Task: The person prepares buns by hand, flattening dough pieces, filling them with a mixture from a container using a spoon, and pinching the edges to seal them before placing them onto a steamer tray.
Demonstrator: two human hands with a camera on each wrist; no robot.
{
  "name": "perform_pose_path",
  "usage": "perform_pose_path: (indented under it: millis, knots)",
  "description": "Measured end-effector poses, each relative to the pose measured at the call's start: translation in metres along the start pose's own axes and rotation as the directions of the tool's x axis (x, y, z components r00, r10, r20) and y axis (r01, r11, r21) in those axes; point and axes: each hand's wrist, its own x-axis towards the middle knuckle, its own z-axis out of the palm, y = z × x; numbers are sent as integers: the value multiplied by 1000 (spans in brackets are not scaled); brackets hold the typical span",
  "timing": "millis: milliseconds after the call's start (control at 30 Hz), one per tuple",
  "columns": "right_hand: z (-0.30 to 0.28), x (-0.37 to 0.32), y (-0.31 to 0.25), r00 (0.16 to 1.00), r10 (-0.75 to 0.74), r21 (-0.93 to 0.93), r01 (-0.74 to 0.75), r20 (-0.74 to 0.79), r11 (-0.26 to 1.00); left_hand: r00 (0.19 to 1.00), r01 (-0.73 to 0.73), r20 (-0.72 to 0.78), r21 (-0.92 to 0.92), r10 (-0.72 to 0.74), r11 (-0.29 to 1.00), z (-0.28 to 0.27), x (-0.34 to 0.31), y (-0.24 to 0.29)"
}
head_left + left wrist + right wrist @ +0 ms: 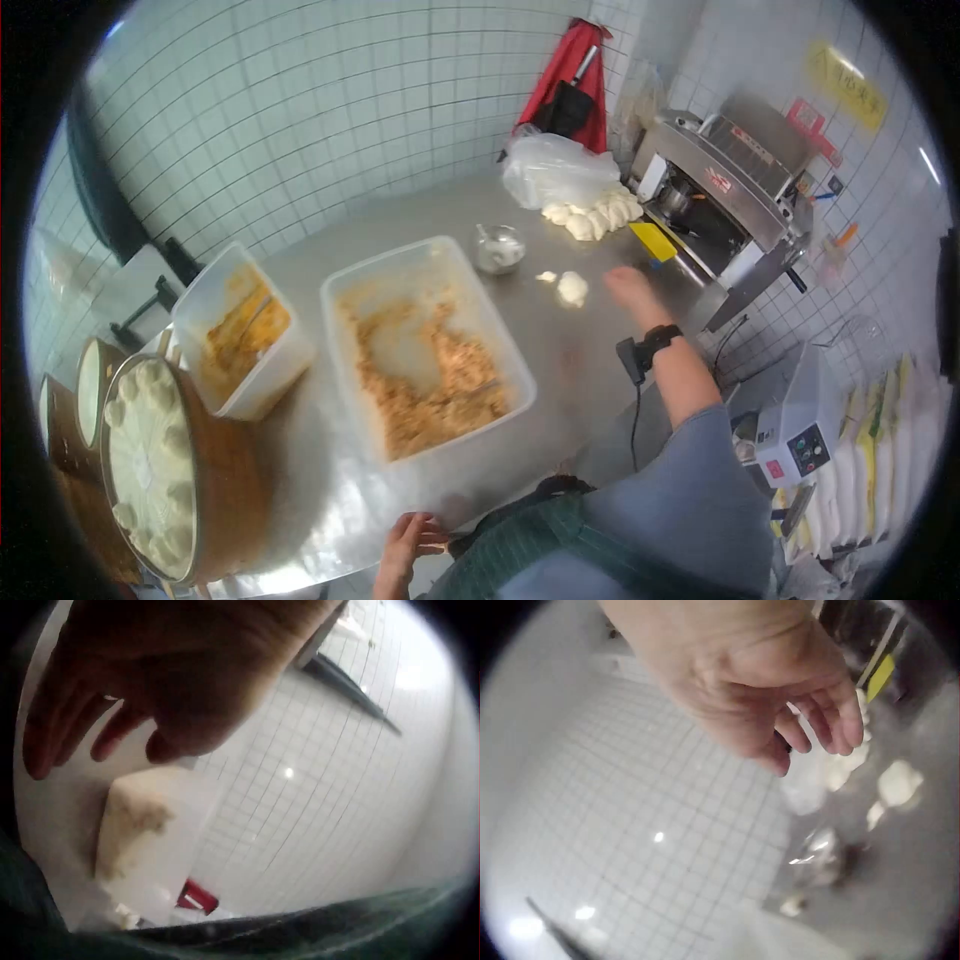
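In the head view my right hand (632,290) is over the steel table, just right of a flattened pale dough piece (573,289) with a small scrap (546,276) beside it. The right wrist view shows that hand (780,697) with fingers loosely bent and nothing held; the dough piece (899,783) lies apart from it. My left hand (412,540) hangs at the table's front edge, below the large tub of orange-brown filling (440,400). In the left wrist view the left hand (165,682) is empty, its fingers loosely extended.
A row of dough pieces (592,217) lies by a plastic bag (558,170) and a machine (720,180) at the back right. A metal bowl (499,249) stands behind the tub. At left are a smaller tub (262,375) and bamboo steamers (225,480) holding buns.
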Motion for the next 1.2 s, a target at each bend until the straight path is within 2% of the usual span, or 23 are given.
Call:
perform_pose_path:
  millis: [33, 67, 133, 267, 300, 333, 400, 467, 533, 600, 667, 700, 767, 800, 867, 900, 967, 1000, 1067, 1100, 1133, 1167, 1200]
  knots:
    - [-1, 19, 26, 999, 37, -51, -37, -8, 998, 999, 35, 5, 103, -35, 994, 30, 12, 5]
    - [3, 42, 47, 999, 37, -39, -37, 8, 999, 999, 40, -13, 109, -39, 993, 60, 29, 9]
    - [18, 71, 79, 979, -141, -199, 109, -151, 974, 998, 23, 58, 125, -31, 992, 113, 59, 10]
    - [30, 112, 84, 987, -38, 5, 39, -154, 999, 993, 82, 76, 139, -93, 987, 210, 99, 39]
    - [31, 116, 77, 998, -41, 68, 38, 53, 997, 990, 57, 113, 215, -83, 975, 228, 109, 45]
    - [33, 117, 67, 965, -57, 132, 23, 255, 991, 986, 27, 152, 291, -74, 956, 244, 120, 51]
    - [40, 93, 41, 912, -186, 100, 160, 365, 982, 990, -8, 141, 273, -32, 962, 272, 139, 62]
    - [61, 69, 34, 877, -401, 34, 407, 265, 913, 989, -54, 147, 250, 17, 967, 291, 157, 71]
    - [66, 38, 29, 832, -553, 106, 554, -40, 825, 995, -31, 97, 163, 15, 986, 305, 172, 76]
    - [59, 12, 24, 730, -681, 322, 632, 57, 705, 996, -91, 32, 89, 89, 992, 315, 181, 82]
    - [38, -17, 20, 714, -604, 521, 386, 354, 761, 966, -244, -92, -22, 241, 970, 324, 188, 78]
    - [34, -27, 21, 706, -609, 520, 391, 361, 760, 965, -246, -100, -31, 242, 969, 329, 188, 82]
    - [31, -48, 29, 712, -580, 763, 97, 395, 639, 931, -363, -78, -121, 356, 924, 339, 180, 89]
    - [32, -53, 36, 704, -581, 761, 89, 408, 643, 934, -357, -65, -134, 352, 924, 340, 180, 86]
    - [37, -58, 44, 658, -665, 689, 298, 354, 661, 951, -310, -44, -118, 307, 943, 335, 187, 72]
    - [35, -59, 43, 644, -674, 697, 294, 362, 654, 964, -265, -9, -94, 265, 960, 334, 185, 71]
    - [29, -62, 44, 671, -462, 601, 30, 580, 799, 963, -252, -120, -99, 240, 962, 343, 185, 67]
    - [34, -60, 48, 657, -465, 599, 25, 594, 801, 968, -205, -159, -51, 195, 977, 343, 189, 64]
    - [48, -51, 59, 583, -421, 378, 202, 695, 903, 970, -138, -199, 36, 143, 990, 339, 200, 55]
    - [48, -51, 61, 565, -415, 374, 194, 713, 907, 952, -120, -257, 191, 168, 974, 344, 199, 62]
    - [47, -49, 62, 612, -566, 393, 408, 552, 824, 947, -86, -276, 267, 162, 960, 347, 195, 71]
    - [45, -47, 62, 600, -709, 364, 609, 370, 705, 943, -55, -293, 339, 160, 939, 348, 193, 75]
    - [45, -45, 59, 588, -713, 367, 611, 382, 701, 940, -49, -304, 326, 154, 944, 344, 193, 74]
